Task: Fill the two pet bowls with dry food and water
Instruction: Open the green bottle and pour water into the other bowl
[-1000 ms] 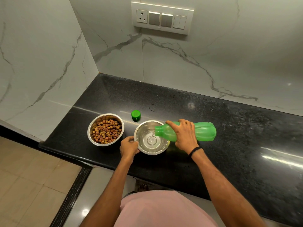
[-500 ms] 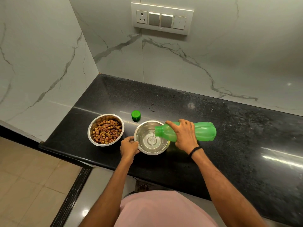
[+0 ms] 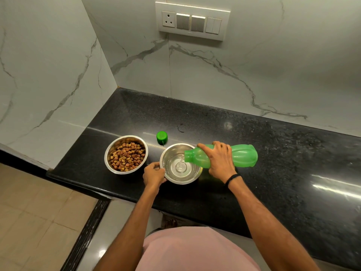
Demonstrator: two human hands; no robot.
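Observation:
Two steel bowls stand side by side near the front edge of the black counter. The left bowl [image 3: 109, 153] holds brown dry kibble. My left hand [image 3: 153, 175] grips the near-left rim of the right bowl [image 3: 192, 178], which has some water in it. My right hand [image 3: 219, 159] grips a green plastic bottle [image 3: 243, 155] lying almost level, its open mouth over the right bowl. A thin stream of water runs from the mouth into the bowl. The bottle's green cap [image 3: 162, 137] sits on the counter just behind the bowls.
The black granite counter [image 3: 283, 173] stretches far to the right. Marble walls close the left side and the back, with a switch panel [image 3: 192, 20] high on the back wall. The counter's left end drops to a tiled floor [image 3: 29, 222].
The bottle stays tipped over the right bowl and water keeps running in. Neither hand has shifted noticeably.

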